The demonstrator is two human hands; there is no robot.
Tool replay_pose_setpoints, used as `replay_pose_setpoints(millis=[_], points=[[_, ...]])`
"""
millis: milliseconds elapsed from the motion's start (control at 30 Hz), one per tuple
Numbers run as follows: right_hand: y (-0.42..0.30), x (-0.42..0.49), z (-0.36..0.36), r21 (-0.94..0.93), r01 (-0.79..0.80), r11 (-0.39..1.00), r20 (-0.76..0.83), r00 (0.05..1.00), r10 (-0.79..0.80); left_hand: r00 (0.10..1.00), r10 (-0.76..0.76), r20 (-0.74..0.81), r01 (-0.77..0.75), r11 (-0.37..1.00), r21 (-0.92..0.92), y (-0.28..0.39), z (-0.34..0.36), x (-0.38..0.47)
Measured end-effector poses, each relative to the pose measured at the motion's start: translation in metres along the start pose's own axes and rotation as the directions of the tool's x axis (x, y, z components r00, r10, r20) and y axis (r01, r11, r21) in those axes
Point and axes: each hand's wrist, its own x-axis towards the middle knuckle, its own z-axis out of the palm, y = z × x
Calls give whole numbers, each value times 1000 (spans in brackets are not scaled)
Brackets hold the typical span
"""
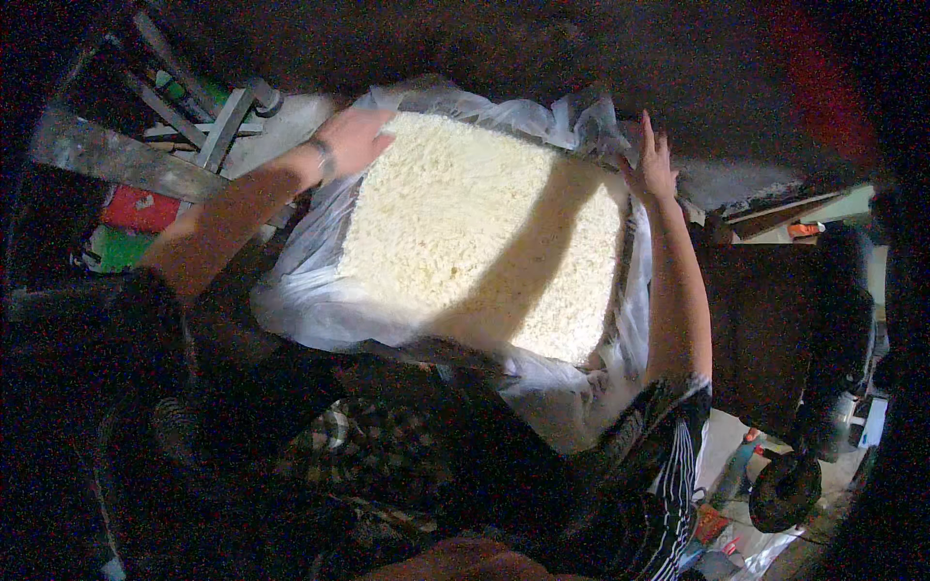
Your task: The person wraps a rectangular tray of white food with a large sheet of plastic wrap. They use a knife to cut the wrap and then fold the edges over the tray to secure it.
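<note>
A rectangular mass of pale, crumbly, grain-like material (450,218) lies before me, spread fairly flat. Thin whitish cloth or sheeting (312,298) surrounds it and hangs loosely over the sides; the container's walls are hidden. My left hand (356,138) rests at the upper left corner, its blurred fingers at the edge of the material and cloth. At the upper right corner is my right hand (654,167), its fingers spread beside the gathered cloth. Neither hand visibly grips anything. A dark band of shadow crosses the material.
A wooden board (131,160) and a grey frame with slanted bars (225,131) stand at the left, near red and green items (142,210). To the right are a dark brown panel (755,327), a round dark object (785,490) and scattered small items lower down.
</note>
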Motion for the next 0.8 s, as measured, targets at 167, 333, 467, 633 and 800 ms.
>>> replay_pose_setpoints(millis=[167, 333, 467, 633, 800], points=[[-22, 11, -2, 134, -172, 976, 215, 966, 141, 972, -149, -179, 181, 967, 177, -25, 53, 89], [-4, -39, -11, 782, 23, 622, 62, 992, -114, 952, -271, -143, 292, 944, 154, -34, 69, 115], [-4, -72, -30, 905, -77, 418, 144, 981, -131, 965, -190, -179, 161, 973, -167, -42, 41, 110], [-2, -78, -62, 422, -77, 903, 323, 944, -70, 968, -207, -139, 173, 959, -223, -32, 21, 88], [5, -89, -73, 123, 125, 984, 274, 949, -155, 982, -39, 183, 1, 979, 204, -30, 14, 69]])
